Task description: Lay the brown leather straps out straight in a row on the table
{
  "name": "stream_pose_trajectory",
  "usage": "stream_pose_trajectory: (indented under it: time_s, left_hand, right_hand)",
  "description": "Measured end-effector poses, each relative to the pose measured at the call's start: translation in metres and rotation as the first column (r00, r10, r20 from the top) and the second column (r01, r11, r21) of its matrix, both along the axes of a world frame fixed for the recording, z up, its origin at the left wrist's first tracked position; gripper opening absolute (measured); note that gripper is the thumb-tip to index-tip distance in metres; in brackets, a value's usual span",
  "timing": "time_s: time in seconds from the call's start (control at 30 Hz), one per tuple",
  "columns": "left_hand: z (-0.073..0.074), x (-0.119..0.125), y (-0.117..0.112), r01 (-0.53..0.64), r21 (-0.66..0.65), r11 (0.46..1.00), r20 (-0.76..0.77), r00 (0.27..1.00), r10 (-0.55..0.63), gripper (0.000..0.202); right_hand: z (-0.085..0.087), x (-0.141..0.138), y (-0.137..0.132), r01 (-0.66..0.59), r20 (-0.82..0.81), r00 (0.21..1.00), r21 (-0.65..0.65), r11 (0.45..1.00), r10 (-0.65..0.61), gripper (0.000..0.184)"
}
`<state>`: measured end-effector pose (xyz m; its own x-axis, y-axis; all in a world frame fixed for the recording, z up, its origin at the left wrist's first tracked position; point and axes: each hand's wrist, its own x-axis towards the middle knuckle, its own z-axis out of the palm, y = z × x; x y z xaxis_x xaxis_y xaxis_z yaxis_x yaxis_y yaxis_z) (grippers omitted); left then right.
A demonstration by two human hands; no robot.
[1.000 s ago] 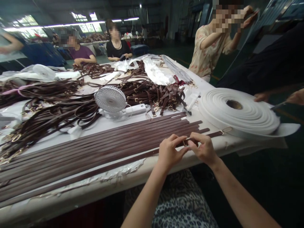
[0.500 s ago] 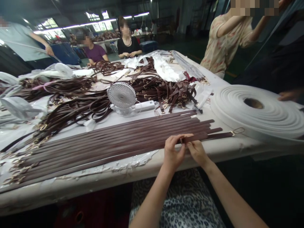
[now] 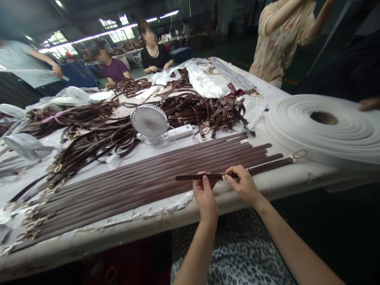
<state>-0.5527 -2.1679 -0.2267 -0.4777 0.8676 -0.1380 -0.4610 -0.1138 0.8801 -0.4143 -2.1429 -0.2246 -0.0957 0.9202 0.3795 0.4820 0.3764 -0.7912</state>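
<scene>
A dark brown leather strap point(image 3: 185, 177) is held between both hands above the table's near edge. My left hand point(image 3: 204, 194) pinches it, with the strap's rounded end sticking out to the left. By the buckle, my right hand point(image 3: 242, 184) closes its fingers on the same strap; the fingertips partly hide the buckle. Just behind and left of the hands, several long brown straps point(image 3: 127, 184) lie side by side, with gold-coloured metal clasps point(image 3: 25, 233) at their left ends. One strap with a metal loop point(image 3: 299, 155) runs out to the right of my right hand.
A white fan point(image 3: 150, 120) stands behind the straps, before a heap of buckled straps point(image 3: 208, 113). A large white roll point(image 3: 341, 126) sits at the right. White wrapping point(image 3: 204, 81) lies farther back. Several people are around the table; a person's hand point(image 3: 369, 104) is beside the roll.
My right hand has moved from under the strap to its buckle. My left hand has shifted slightly left, and the strap's end now sticks out on the left.
</scene>
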Motion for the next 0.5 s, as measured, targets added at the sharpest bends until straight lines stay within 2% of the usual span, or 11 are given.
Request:
stream_pose_trajectory:
  time_s: [0.1, 0.33, 0.5]
  left_hand:
    - [0.0016, -0.0026, 0.0007, 0.06, -0.026, 0.998, 0.057, 0.997, -0.058, 0.043]
    - [0.0073, -0.0066, 0.0042, 0.025, -0.109, 0.994, 0.178, 0.984, -0.005, 0.046]
    - [0.0077, -0.0035, 0.0003, 0.046, -0.089, 0.995, 0.108, 0.993, -0.036, 0.048]
  right_hand:
    - [-0.001, -0.0001, 0.0011, -0.004, -0.016, 1.0, -0.031, 0.999, 0.003, 0.013]
    - [-0.0027, 0.0015, 0.0021, 0.006, -0.041, 0.999, -0.071, 0.997, -0.009, 0.013]
    - [-0.0054, -0.0003, 0.004, 0.049, -0.018, 0.999, -0.095, 0.994, -0.051, 0.017]
